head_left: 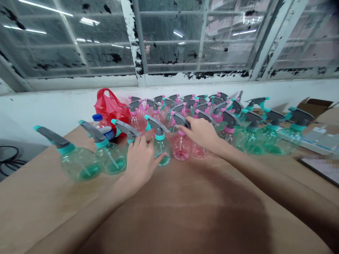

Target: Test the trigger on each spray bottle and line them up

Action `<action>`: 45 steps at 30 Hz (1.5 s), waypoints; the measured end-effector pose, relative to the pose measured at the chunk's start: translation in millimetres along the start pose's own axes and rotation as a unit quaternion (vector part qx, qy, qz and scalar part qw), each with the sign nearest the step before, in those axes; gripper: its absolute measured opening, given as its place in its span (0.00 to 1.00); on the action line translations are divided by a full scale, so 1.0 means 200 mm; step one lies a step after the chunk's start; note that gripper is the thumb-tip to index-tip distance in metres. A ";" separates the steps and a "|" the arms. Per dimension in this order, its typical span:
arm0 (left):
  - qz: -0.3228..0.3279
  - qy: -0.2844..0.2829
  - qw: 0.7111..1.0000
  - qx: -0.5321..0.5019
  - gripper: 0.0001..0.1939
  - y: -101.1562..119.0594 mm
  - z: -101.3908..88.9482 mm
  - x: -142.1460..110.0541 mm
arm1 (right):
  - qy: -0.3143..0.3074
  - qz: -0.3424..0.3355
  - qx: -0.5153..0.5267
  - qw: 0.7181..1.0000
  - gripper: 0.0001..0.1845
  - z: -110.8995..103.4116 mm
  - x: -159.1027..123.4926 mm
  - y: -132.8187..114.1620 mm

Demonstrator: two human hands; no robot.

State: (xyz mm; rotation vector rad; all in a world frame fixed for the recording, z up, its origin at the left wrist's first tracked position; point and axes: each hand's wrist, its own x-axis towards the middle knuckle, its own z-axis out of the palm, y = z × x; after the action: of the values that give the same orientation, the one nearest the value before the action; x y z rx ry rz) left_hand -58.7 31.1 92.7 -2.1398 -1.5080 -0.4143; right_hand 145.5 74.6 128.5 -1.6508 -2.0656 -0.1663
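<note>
One bench (pixel 174 211): my feed shows spray bottles (pixel 228 128) crowding its far side.
Left hand (pixel 140 157): grip half-curled, thumb before a teal-necked bottle (pixel 160 144); hold, I cannot tell.
Right hand (pixel 200 130): grip half-curled by the front pink bottle (pixel 180 149); hold unclear.

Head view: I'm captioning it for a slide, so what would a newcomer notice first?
Green and pink round transparent plastic spray bottles across the brown table probably strike first. The left hand and right hand are among them, centrally. Behind, toward the left, stands a red plastic bag.
</note>
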 end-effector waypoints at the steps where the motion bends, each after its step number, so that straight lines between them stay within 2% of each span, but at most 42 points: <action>1: -0.001 -0.002 1.000 0.003 0.25 0.00 0.00 0.00 | -0.004 -0.002 -0.003 1.000 0.22 0.00 0.00 0.00; 11: -0.002 -0.011 1.000 0.021 0.27 0.00 0.01 0.00 | -0.023 -0.032 -0.003 0.999 0.23 -0.06 -0.09 0.03; 17: 0.003 -0.020 1.000 0.010 0.23 -0.02 0.01 0.00 | -0.027 -0.050 0.023 0.998 0.22 -0.07 -0.16 0.06; 23: 0.001 -0.011 0.999 -0.038 0.22 -0.03 0.01 -0.02 | -0.027 -0.051 0.045 0.997 0.21 -0.09 -0.22 0.06; 27: 0.010 -0.003 0.999 -0.040 0.21 -0.03 0.02 -0.04 | -0.033 -0.049 0.098 0.993 0.21 -0.10 -0.24 0.07; 33: 0.024 0.037 0.997 -0.058 0.22 -0.04 0.07 -0.08 | -0.033 -0.042 0.162 0.985 0.22 -0.10 -0.26 0.10; 39: 0.069 0.066 0.989 -0.111 0.18 -0.08 0.11 -0.19 | -0.055 -0.019 0.241 0.969 0.21 -0.07 -0.30 0.14; 45: 0.074 0.025 0.987 -0.138 0.17 -0.16 0.16 -0.39 | -0.074 -0.011 0.244 0.967 0.25 0.01 -0.35 0.17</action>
State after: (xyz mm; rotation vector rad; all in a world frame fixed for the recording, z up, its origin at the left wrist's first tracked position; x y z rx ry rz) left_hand -115.6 -3.6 32.9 -2.4151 -1.3173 -0.6502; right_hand 186.8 22.0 89.9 -1.3654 -2.0189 0.4394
